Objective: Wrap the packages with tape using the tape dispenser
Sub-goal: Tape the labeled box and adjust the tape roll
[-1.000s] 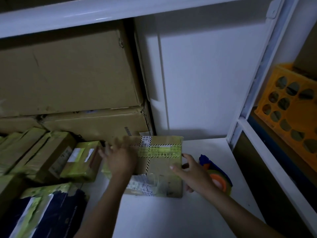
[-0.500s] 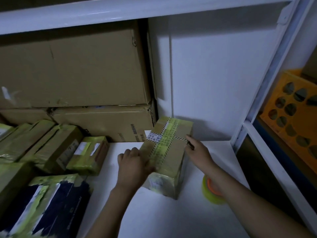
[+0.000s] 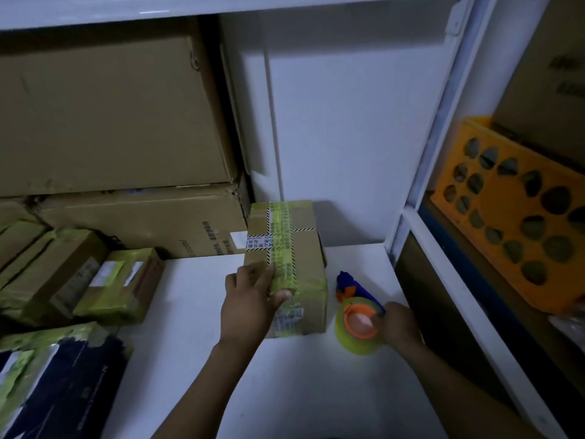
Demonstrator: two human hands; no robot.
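A small brown cardboard package (image 3: 305,248) with a yellow-green tape strip along its top lies on the white shelf (image 3: 285,375), end toward me. My left hand (image 3: 250,299) rests on its near left corner, thumb pressed on the tape. To its right lies the tape dispenser (image 3: 356,321): a blue handle, an orange hub and a roll of yellowish tape. My right hand (image 3: 395,324) has its fingers closed on the dispenser at the roll's right side.
Large cardboard boxes (image 3: 110,122) are stacked at the back left. Several taped packages (image 3: 117,283) lie at the left, with a dark taped parcel (image 3: 63,381) at the near left. A white upright (image 3: 421,185) bounds the shelf on the right; beyond it stands an orange crate (image 3: 512,213).
The package was turned from flat and crosswise through a tilted lift to lying lengthwise. My right hand left the package and came down onto the tape dispenser.
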